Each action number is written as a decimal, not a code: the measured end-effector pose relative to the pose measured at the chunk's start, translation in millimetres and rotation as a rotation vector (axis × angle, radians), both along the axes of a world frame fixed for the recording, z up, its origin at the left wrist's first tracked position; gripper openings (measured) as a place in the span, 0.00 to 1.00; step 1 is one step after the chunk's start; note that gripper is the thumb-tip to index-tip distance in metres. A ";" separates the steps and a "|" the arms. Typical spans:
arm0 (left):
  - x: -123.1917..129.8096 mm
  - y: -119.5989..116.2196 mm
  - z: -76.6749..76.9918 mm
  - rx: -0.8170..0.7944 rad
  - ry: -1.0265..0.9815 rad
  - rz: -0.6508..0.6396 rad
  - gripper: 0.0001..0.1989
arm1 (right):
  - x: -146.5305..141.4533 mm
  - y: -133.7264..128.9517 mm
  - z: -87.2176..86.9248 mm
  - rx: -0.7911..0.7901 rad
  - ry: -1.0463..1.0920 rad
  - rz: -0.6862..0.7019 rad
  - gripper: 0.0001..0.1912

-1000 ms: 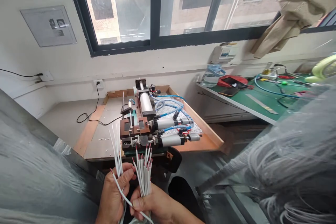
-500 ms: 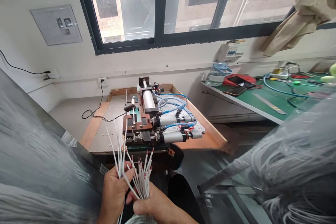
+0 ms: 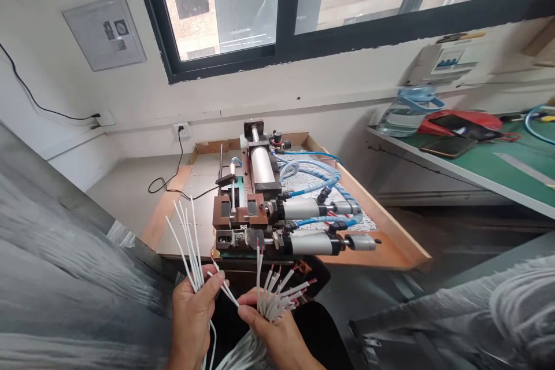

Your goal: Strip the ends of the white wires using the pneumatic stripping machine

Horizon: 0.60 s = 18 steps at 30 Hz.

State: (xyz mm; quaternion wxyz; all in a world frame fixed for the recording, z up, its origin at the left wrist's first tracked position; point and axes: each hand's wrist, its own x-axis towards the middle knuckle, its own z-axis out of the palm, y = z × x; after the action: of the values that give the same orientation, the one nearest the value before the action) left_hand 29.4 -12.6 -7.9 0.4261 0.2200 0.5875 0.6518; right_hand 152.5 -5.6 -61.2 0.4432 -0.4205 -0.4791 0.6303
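My left hand (image 3: 195,306) is closed around several white wires (image 3: 189,245) that stick up above the fist. Its thumb and forefinger pinch wires near their tips, which stretch across to the other hand. My right hand (image 3: 277,324) is closed on a thick bundle of white wires (image 3: 275,300) whose tips are reddish and fan out to the right. The bundle's lower lengths hang toward my lap. Just beyond both hands stands a pneumatic machine (image 3: 247,214) with silver cylinders and brown metal blocks; neither hand touches it.
The machine sits on a wood-edged bench (image 3: 390,243) with blue air hoses (image 3: 312,170). To the right, a green table (image 3: 485,159) holds a water jug (image 3: 407,113), a red bag (image 3: 481,118) and a phone (image 3: 448,146). Plastic-wrapped wire coils (image 3: 524,312) stand at right.
My right hand has moved right, away from the left, and its wire bundle now tilts and fans to the right. Wires now span the gap between the hands. The view has turned slightly left.
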 end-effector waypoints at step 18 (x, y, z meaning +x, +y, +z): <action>-32.0 18.2 -14.0 -0.040 0.012 0.068 0.18 | -28.6 38.4 16.9 -0.195 0.330 -0.197 0.16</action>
State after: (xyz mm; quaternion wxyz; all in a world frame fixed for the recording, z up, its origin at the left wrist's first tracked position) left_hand -2.6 5.6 -21.9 0.4044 0.1954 0.6100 0.6529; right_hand 123.9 32.8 -44.3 0.5321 -0.3972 -0.2932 0.6879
